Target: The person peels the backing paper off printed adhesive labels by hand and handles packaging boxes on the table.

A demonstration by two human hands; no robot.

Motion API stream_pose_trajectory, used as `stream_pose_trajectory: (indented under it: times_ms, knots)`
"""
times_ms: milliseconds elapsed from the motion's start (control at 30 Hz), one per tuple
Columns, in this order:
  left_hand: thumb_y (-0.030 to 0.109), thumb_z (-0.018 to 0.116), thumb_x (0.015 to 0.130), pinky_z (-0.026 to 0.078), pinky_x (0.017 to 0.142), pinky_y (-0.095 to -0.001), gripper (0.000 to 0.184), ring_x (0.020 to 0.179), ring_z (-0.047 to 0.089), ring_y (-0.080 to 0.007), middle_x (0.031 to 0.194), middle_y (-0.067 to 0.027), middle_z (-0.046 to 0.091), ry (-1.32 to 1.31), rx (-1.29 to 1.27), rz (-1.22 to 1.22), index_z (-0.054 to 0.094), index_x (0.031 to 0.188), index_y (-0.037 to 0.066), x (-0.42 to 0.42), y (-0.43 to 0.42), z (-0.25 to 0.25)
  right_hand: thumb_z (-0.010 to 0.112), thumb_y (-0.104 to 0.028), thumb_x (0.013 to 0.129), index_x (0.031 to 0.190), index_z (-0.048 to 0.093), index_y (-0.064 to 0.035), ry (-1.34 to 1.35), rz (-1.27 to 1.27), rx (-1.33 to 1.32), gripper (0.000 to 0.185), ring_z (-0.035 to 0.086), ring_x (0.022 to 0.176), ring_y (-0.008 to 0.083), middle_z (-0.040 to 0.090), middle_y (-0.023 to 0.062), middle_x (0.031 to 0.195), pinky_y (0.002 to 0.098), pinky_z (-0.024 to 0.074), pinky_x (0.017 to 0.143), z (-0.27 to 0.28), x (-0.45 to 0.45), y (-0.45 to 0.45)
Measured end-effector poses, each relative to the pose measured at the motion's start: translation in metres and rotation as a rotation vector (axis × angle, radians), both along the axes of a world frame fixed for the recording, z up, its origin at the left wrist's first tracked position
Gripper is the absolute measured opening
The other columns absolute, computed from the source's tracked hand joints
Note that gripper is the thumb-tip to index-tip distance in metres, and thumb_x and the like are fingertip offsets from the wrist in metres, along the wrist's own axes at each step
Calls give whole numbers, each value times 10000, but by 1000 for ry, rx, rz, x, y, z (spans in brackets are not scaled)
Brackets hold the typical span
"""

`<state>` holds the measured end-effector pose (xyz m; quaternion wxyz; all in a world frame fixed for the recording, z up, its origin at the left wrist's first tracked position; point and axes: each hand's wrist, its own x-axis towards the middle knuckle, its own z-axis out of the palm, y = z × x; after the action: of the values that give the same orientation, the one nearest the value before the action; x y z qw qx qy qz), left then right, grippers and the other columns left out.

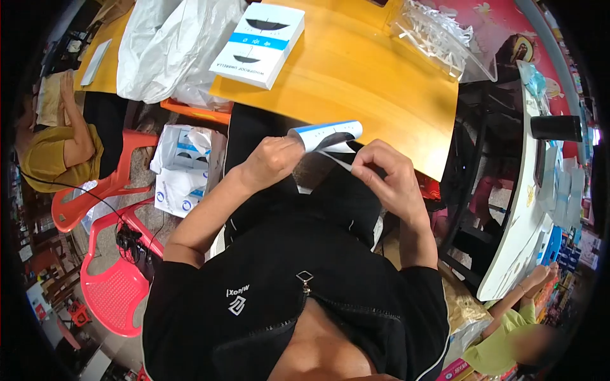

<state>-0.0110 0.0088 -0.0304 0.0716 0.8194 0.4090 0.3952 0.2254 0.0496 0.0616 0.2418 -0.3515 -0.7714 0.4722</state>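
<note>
In front of my lap, at the table's near edge, I hold a bent printed umbrella card [327, 134] with a blue band and a black umbrella picture. My left hand [273, 162] is closed on its left end. At its other side, my right hand [389, 171] pinches a white edge or flap between thumb and fingers. The card is curled, and its underside is mostly hidden. Farther off on the table lies a neat stack of matching umbrella cards [262, 44], the top one lettered "WINDPROOF UMBRELLA".
White plastic bags [171, 51] cover the wooden table's [356, 70] left side. A clear bin of paper strips [438, 41] stands at the far right. An open carton [184, 168] and red chairs [117, 286] are to my left. Other people sit at both sides.
</note>
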Motion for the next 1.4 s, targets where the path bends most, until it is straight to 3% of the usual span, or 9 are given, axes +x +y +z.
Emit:
stream_pose_trajectory:
  times_ms: [67, 233, 300, 400, 533, 633, 700, 767, 1400]
  knots:
    - [-125, 581, 638, 481, 544, -371, 267, 607, 599, -319, 691, -151, 587, -63, -69, -6, 587, 888, -32, 1, 2, -2, 635, -14, 781, 782, 572, 13, 2, 23, 53, 69, 531, 701, 152, 545, 61, 771, 244, 412, 611, 13, 0, 3]
    - [-44, 644, 694, 467, 525, -338, 145, 618, 594, -284, 656, -135, 555, -148, -256, 96, 577, 813, 5, -9, 7, 0, 596, 12, 746, 734, 559, 17, 272, 10, 69, 39, 509, 721, 151, 545, 83, 791, 260, 392, 658, 51, 19, 37]
    - [47, 654, 802, 460, 525, -268, 132, 612, 620, -129, 649, -121, 612, -372, -589, 237, 649, 913, -23, -4, 5, 5, 613, -34, 766, 748, 562, 5, 384, -204, 168, 67, 506, 711, 142, 543, 64, 790, 250, 396, 643, 52, 40, 86]
    - [73, 618, 848, 526, 689, -237, 207, 756, 626, -105, 882, -78, 675, -1000, -828, 114, 638, 1009, -55, -2, 9, 3, 603, -125, 817, 978, 593, 1, 476, -448, 154, 205, 537, 765, 107, 616, 48, 871, 217, 390, 660, 51, 102, 223]
    - [63, 610, 844, 559, 698, -284, 209, 825, 643, -152, 959, -111, 660, -1366, -932, 37, 626, 1033, -25, -3, 11, 16, 650, -227, 801, 1171, 506, 32, -781, -926, 1337, 474, 602, 974, 255, 637, 184, 1018, 285, 427, 859, 4, 139, 301]
    - [72, 624, 836, 562, 684, -272, 215, 829, 640, -149, 950, -104, 659, -1469, -905, 82, 631, 1025, -29, -2, 10, 16, 638, -159, 830, 1025, 624, 15, -153, -745, 920, 261, 603, 763, 217, 652, 157, 907, 289, 464, 708, 4, 82, 233]
    - [74, 627, 837, 559, 680, -267, 217, 814, 637, -141, 942, -93, 659, -1517, -886, 122, 635, 1028, -29, 0, 11, 18, 615, -74, 847, 835, 655, 6, 237, -609, 488, 91, 536, 643, 96, 620, 35, 693, 236, 422, 603, -13, 31, 153]
    - [73, 626, 838, 558, 680, -265, 217, 810, 636, -140, 943, -91, 659, -1531, -904, 149, 635, 1030, -28, 1, 14, 17, 644, 1, 786, 825, 634, -14, 410, -379, 303, 43, 506, 687, 91, 605, 57, 799, 224, 405, 617, -41, 5, 94]
    - [94, 602, 874, 568, 706, -286, 226, 851, 635, -151, 975, -104, 654, -1454, -885, 71, 621, 1062, -30, 18, 0, 15, 649, -1, 813, 779, 591, 19, 621, -532, -231, 70, 569, 753, 87, 628, 78, 849, 207, 455, 691, -59, -35, 23]
